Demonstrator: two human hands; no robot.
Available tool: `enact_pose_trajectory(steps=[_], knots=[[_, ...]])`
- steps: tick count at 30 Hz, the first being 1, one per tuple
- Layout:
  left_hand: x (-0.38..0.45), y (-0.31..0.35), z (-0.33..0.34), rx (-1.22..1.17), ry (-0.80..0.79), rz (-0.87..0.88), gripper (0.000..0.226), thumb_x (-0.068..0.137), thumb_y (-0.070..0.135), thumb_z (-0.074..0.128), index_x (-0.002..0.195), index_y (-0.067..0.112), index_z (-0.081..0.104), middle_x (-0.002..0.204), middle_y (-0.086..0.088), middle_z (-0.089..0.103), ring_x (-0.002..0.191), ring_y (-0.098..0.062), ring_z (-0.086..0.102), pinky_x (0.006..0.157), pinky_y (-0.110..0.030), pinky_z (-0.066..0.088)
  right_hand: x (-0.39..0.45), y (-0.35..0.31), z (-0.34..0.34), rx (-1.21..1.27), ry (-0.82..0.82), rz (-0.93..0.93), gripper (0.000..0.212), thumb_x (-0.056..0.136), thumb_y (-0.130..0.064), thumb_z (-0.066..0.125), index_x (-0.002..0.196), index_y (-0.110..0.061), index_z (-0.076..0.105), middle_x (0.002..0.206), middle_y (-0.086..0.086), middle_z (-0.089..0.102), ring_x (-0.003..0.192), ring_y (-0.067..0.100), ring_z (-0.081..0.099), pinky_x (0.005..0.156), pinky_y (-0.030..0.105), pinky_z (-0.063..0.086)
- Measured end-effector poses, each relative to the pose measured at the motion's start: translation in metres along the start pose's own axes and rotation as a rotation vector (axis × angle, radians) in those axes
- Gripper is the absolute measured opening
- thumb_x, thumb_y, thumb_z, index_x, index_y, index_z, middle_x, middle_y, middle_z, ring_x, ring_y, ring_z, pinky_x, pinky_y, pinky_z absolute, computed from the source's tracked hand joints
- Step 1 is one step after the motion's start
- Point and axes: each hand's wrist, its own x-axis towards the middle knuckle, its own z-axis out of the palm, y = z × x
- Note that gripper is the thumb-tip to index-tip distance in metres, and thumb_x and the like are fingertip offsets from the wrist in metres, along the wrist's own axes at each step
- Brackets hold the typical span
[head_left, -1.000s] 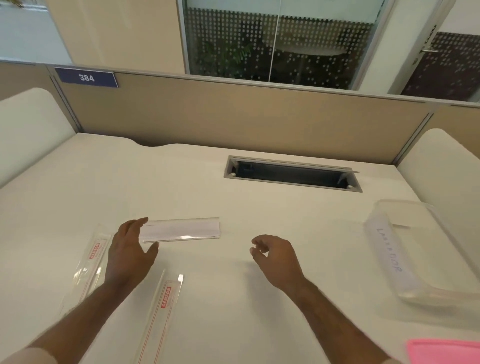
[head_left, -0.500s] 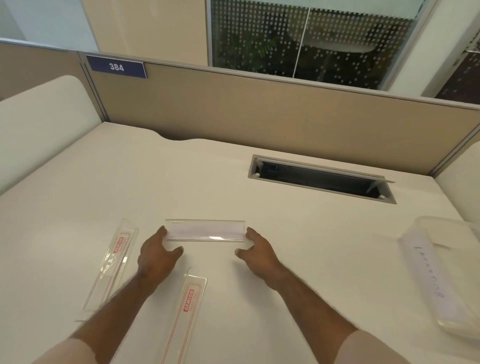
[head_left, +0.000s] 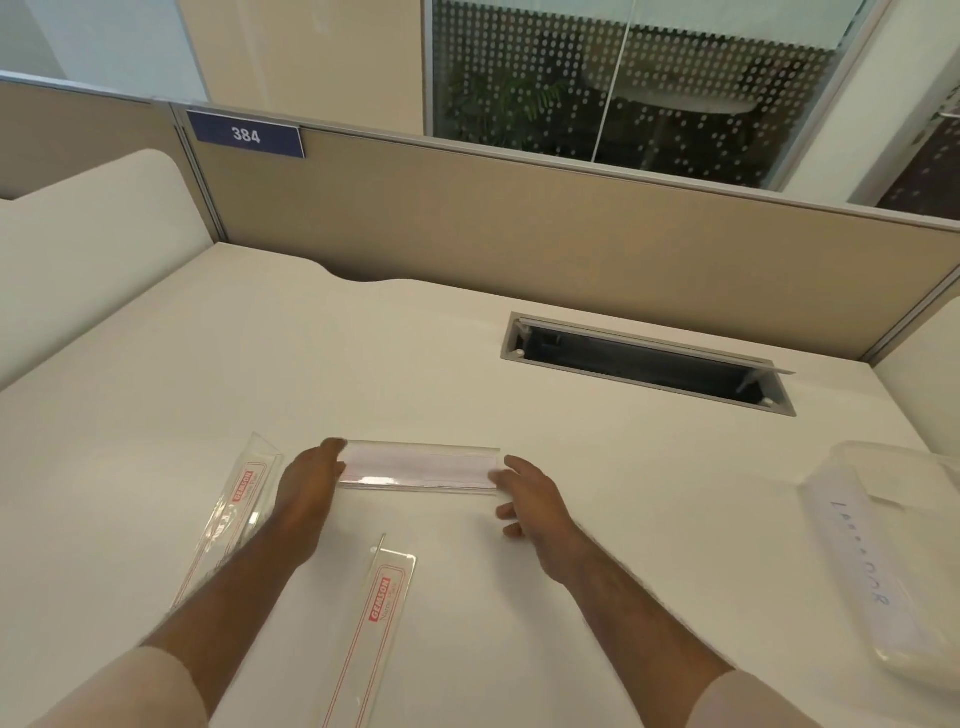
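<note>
My left hand (head_left: 310, 486) and right hand (head_left: 530, 501) pinch the ends of the clear name holder (head_left: 418, 466), which lies mid-desk (head_left: 363, 364). I judge it gripped but not yet lifted. Its wrapper (head_left: 236, 499) lies to the left.

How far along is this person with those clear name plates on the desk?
Done: one clear name plate lies bare on the desk. In hand: the left hand and right hand hold its ends. Left to do, probably: the left sleeve and the near sleeve, both red-printed, lying nearby.
</note>
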Motion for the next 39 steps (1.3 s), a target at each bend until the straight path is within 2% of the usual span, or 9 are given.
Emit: enact_pose_trajectory(steps=[5,8,11,15,21,24,28,32,39], knots=[[0.011,0.007,0.004,0.01,0.036,-0.087,0.06,0.082,0.069,0.058,0.085,0.009,0.063,0.09,-0.004,0.063,0.08,-0.022,0.054,0.07,-0.032,0.042,0.003,-0.007,0.001,0.041,0.02,0.075,0.049,0.08,-0.068,0.056,0.112,-0.031,0.062,0.112,-0.007,0.061,0.087,0.018,0.061,0.072,0.034,0.056],[0.015,0.003,0.008,0.076,0.112,-0.102,0.048,0.08,0.051,0.074,0.084,0.005,0.061,0.087,-0.012,0.058,0.078,-0.026,0.051,0.074,-0.036,0.043,0.003,-0.002,-0.001,0.062,0.051,0.062,0.041,0.08,-0.066,0.058,0.099,-0.031,0.066,0.104,-0.002,0.063,0.085,0.018,0.062,0.076,0.037,0.057],[0.012,0.0,0.01,0.051,0.135,-0.109,0.031,0.076,0.03,0.082,0.077,0.006,0.061,0.083,-0.01,0.06,0.078,-0.027,0.055,0.076,-0.036,0.046,-0.001,0.001,-0.004,0.076,0.059,0.009,0.04,0.082,-0.059,0.063,0.106,-0.028,0.068,0.096,-0.004,0.063,0.077,0.016,0.059,0.07,0.034,0.054],[0.006,-0.003,0.01,-0.025,0.098,-0.107,0.012,0.076,0.004,0.079,0.084,0.008,0.071,0.08,-0.007,0.065,0.074,-0.024,0.06,0.072,-0.031,0.05,-0.01,0.008,-0.011,0.059,0.046,-0.095,0.036,0.086,-0.029,0.069,0.122,-0.026,0.063,0.09,-0.002,0.061,0.077,0.014,0.06,0.069,0.029,0.053],[-0.01,-0.003,-0.002,-0.245,-0.13,-0.157,0.027,0.079,-0.011,0.069,0.1,0.004,0.07,0.086,-0.01,0.075,0.073,-0.022,0.069,0.062,-0.028,0.055,-0.032,0.013,-0.035,0.049,0.094,-0.246,0.038,0.083,-0.008,0.07,0.116,-0.026,0.066,0.094,0.002,0.063,0.077,0.013,0.062,0.079,0.034,0.056],[-0.023,0.002,-0.007,-0.316,-0.249,-0.193,0.027,0.081,-0.01,0.067,0.104,0.005,0.07,0.082,-0.007,0.078,0.07,-0.018,0.071,0.065,-0.028,0.054,-0.05,0.014,-0.05,0.046,0.075,-0.283,0.045,0.08,-0.009,0.073,0.117,-0.032,0.063,0.102,0.004,0.066,0.079,0.013,0.066,0.085,0.039,0.056],[-0.046,0.01,-0.006,-0.384,-0.313,-0.217,0.025,0.082,-0.011,0.064,0.101,0.005,0.07,0.074,-0.005,0.077,0.063,-0.015,0.071,0.065,-0.027,0.052,-0.073,0.024,-0.072,-0.108,0.029,-0.413,0.068,0.078,-0.009,0.076,0.131,-0.043,0.051,0.111,-0.003,0.063,0.088,0.011,0.066,0.076,0.024,0.055],[-0.071,0.016,0.001,-0.383,-0.363,-0.222,0.023,0.082,-0.011,0.062,0.099,0.003,0.07,0.078,-0.009,0.077,0.065,-0.018,0.069,0.056,-0.024,0.056,-0.091,0.029,-0.091,-0.327,0.03,-0.562,0.084,0.073,-0.016,0.082,0.137,-0.051,0.04,0.121,-0.021,0.054,0.102,0.006,0.059,0.082,0.022,0.053],[-0.103,0.023,0.019,-0.381,-0.399,-0.251,0.02,0.081,-0.013,0.06,0.092,0.001,0.069,0.064,-0.008,0.072,0.047,-0.015,0.065,0.045,-0.021,0.054,-0.116,0.017,-0.122,-0.348,0.08,-0.764,0.073,0.072,-0.028,0.085,0.131,-0.048,0.048,0.131,-0.019,0.056,0.113,0.011,0.058,0.084,0.022,0.053]])
